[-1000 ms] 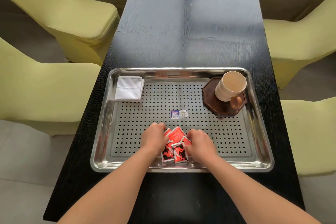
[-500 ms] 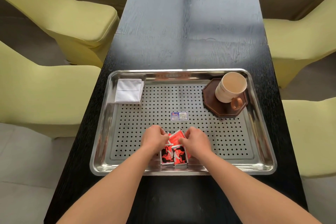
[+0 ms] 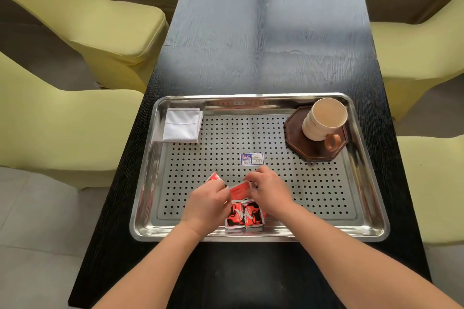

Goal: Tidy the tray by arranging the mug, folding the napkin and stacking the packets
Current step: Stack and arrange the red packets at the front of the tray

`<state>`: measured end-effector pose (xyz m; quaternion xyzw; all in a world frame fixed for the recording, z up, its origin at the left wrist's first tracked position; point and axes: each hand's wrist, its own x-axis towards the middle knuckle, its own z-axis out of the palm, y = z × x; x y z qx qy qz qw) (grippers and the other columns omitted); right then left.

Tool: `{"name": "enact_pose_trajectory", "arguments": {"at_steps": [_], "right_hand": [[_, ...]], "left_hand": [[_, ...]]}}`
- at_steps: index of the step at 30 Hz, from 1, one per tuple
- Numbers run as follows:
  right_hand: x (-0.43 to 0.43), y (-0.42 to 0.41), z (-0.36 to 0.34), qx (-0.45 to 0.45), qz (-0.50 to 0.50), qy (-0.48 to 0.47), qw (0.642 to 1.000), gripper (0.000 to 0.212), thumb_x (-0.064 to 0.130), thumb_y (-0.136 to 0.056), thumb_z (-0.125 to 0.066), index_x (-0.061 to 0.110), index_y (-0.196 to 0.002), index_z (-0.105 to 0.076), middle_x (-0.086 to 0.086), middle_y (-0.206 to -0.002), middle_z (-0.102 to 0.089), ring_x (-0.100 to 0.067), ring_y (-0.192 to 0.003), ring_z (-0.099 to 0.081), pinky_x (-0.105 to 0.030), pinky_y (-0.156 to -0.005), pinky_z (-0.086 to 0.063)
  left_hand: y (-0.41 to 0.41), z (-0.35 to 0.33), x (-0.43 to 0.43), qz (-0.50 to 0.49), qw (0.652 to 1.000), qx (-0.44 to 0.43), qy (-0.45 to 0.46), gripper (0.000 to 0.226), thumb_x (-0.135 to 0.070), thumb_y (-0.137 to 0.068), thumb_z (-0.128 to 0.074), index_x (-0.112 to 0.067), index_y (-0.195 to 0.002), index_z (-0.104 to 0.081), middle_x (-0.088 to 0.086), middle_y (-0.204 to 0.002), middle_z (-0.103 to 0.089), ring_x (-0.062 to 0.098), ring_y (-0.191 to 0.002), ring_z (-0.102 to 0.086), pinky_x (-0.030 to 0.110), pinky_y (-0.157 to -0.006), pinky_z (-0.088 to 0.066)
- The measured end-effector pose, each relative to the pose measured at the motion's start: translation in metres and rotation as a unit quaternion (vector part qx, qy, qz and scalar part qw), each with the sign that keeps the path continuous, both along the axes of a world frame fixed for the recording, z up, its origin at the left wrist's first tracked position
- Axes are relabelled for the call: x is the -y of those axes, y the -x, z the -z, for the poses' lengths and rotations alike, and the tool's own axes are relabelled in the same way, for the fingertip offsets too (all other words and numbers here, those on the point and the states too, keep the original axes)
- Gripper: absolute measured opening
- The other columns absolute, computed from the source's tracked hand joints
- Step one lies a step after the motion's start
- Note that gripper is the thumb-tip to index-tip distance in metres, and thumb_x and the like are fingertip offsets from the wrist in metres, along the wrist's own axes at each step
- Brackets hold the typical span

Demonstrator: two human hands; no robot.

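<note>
1. The perforated steel tray (image 3: 366, 183) sits on a black table (image 3: 263, 45), with yellow-green chairs (image 3: 113, 20) on both sides.
2. The left hand (image 3: 206, 204) is curled round a red packet (image 3: 215, 177), whose corner pokes out past the knuckles.
3. The right hand (image 3: 270, 193) pinches a second red packet (image 3: 239, 189), which is held between the two hands.
4. Under the hands, two more packets (image 3: 244, 216) lie side by side by the tray's near rim.
5. The folded white napkin (image 3: 183, 125) lies in the far-left corner.
6. The cream mug (image 3: 319, 125) stands on a dark octagonal coaster (image 3: 301, 143) in the far-right corner.
</note>
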<state>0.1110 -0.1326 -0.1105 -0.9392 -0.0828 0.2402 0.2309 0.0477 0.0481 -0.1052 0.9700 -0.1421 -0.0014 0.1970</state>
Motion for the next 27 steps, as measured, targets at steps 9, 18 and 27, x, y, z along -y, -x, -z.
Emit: {"name": "enact_pose_trajectory", "arguments": {"at_steps": [9,18,27], "right_hand": [[0.018,0.000,-0.008,0.036,0.039,-0.017,0.998,0.006,0.032,-0.092,-0.069,0.030,-0.094,-0.075,0.008,-0.082,-0.067,-0.014,-0.076,-0.062,-0.029,-0.061,-0.049],[0.002,0.005,-0.002,0.031,0.044,-0.052,0.997,0.019,0.011,-0.093,-0.064,0.023,-0.101,-0.077,0.005,-0.091,-0.073,-0.011,-0.084,-0.065,-0.024,-0.068,-0.050],[0.036,0.009,-0.002,0.012,0.040,0.081,0.996,0.022,0.022,-0.093,-0.058,0.023,-0.114,-0.065,0.003,-0.107,-0.061,-0.019,-0.105,-0.057,-0.032,-0.078,-0.050]], "left_hand": [[-0.022,0.020,-0.012,-0.308,0.931,-0.183,0.068,0.048,-0.041,-0.077,-0.074,-0.026,-0.111,-0.044,-0.001,-0.108,-0.045,0.016,-0.091,-0.046,0.031,-0.074,-0.040],[-0.025,0.019,-0.012,-0.170,0.966,-0.189,-0.035,0.050,-0.024,-0.086,-0.070,-0.025,-0.134,-0.053,-0.005,-0.117,-0.047,0.015,-0.106,-0.041,0.031,-0.091,-0.046],[-0.015,0.021,-0.032,-0.080,0.979,-0.186,0.029,0.059,0.000,-0.084,-0.063,-0.024,-0.137,-0.056,-0.007,-0.125,-0.051,0.016,-0.116,-0.040,0.034,-0.098,-0.044]]}}
